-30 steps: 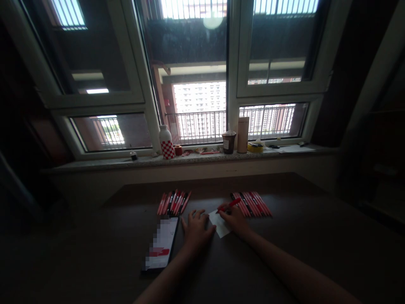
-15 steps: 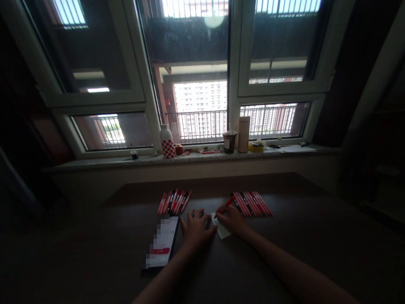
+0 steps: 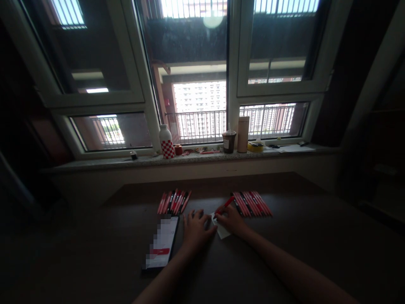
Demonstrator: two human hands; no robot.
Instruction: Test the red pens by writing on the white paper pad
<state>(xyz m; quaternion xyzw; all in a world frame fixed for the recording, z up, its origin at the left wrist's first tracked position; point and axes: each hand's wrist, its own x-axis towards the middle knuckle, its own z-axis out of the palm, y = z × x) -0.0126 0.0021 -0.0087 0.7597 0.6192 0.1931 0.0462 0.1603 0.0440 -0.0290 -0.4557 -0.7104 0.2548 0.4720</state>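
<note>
My right hand point(image 3: 232, 218) is closed around a red pen point(image 3: 229, 201), its tip down on a small pale slip of paper point(image 3: 222, 230). Part of the paper is covered by that hand. At the paper's left edge my left hand point(image 3: 196, 229) lies on the table with its fingers spread and nothing in them. A phone point(image 3: 162, 241) with a lit screen, partly blurred out, lies left of my left hand. Beyond the hands are two rows of red and black pens, a left row point(image 3: 174, 202) and a right row point(image 3: 252, 204).
The dark table point(image 3: 284, 253) ends at a low wall under the windowsill point(image 3: 142, 162). On the sill stand a checkered bottle point(image 3: 167, 143), a lidded cup point(image 3: 228, 142), a tall tan flask point(image 3: 242, 134), a yellow roll point(image 3: 255, 147) and white papers point(image 3: 295, 149).
The fingers of my left hand have drawn slightly closer together, and its thumb side stays by the paper. The red pen has shifted very slightly left with my right hand.
</note>
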